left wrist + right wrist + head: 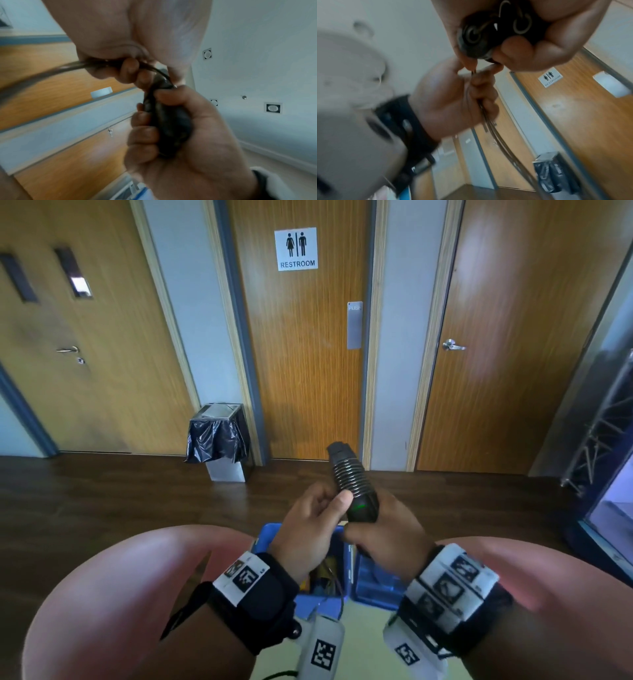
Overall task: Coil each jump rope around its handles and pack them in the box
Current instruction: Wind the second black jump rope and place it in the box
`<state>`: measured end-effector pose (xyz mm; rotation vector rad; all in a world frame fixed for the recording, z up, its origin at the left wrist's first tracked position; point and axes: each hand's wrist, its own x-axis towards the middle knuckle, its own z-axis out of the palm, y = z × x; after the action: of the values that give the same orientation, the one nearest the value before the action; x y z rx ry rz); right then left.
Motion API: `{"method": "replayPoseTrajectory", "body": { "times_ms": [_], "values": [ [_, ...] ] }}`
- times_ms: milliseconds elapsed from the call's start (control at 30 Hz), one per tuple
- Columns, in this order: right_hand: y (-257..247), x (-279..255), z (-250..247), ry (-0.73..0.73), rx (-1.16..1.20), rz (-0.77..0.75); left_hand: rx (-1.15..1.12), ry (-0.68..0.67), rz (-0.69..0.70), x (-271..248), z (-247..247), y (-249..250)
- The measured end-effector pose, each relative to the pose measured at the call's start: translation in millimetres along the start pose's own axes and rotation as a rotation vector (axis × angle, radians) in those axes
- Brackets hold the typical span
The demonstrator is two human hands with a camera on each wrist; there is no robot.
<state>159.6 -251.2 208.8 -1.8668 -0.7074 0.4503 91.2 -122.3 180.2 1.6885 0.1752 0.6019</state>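
A pair of black jump rope handles (353, 474) stands upright in front of me, with rope wound tightly round the upper half. My right hand (387, 529) grips the lower part of the handles (171, 124); their butt ends (481, 33) show in the right wrist view. My left hand (318, 508) is beside the coil, its thumb against it. That hand (453, 94) pinches several loose strands of thin rope (496, 135), which trail away blurred (51, 70). Below my hands, between my knees, sits the blue box (270, 537), open.
A blue lid or tray (373, 580) lies right of the box. A bin with a black bag (219, 436) stands by the restroom door (301, 354). A metal truss (599, 433) rises at the right. The floor is dark wood.
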Motion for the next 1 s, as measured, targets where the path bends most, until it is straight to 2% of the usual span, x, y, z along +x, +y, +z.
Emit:
{"method": "replayPoseTrajectory", "body": {
  "times_ms": [100, 267, 367, 467, 567, 733, 833, 933, 1000],
  "values": [
    [-19, -5, 13, -0.055, 0.356, 0.077, 0.081, 0.0, 0.082, -9, -38, -2],
    [-35, -10, 53, -0.072, 0.499, 0.054, -0.151, -0.028, 0.008, -17, -78, -1],
    [-38, -11, 75, -0.062, 0.565, 0.068, -0.157, 0.0, -0.007, -22, -99, -4],
    [-43, -14, 96, -0.128, 0.699, 0.075, -0.187, 0.036, -0.05, -26, -115, -9],
    [-50, -17, 114, -0.228, 0.811, 0.087, -0.3, -0.002, -0.111, -31, -128, -10],
    [-61, -21, 130, -0.351, 0.843, 0.087, -0.474, -0.145, -0.257, -39, -140, 0],
    [-66, -23, 130, -0.432, 0.752, 0.089, -0.503, -0.18, -0.234, -38, -150, 1],
    [-71, -22, 127, -0.502, 0.683, 0.092, -0.404, -0.197, -0.201, -32, -163, -1],
    [-72, -21, 126, -0.535, 0.681, 0.092, -0.427, -0.295, -0.199, -29, -171, 3]
  ]
}}
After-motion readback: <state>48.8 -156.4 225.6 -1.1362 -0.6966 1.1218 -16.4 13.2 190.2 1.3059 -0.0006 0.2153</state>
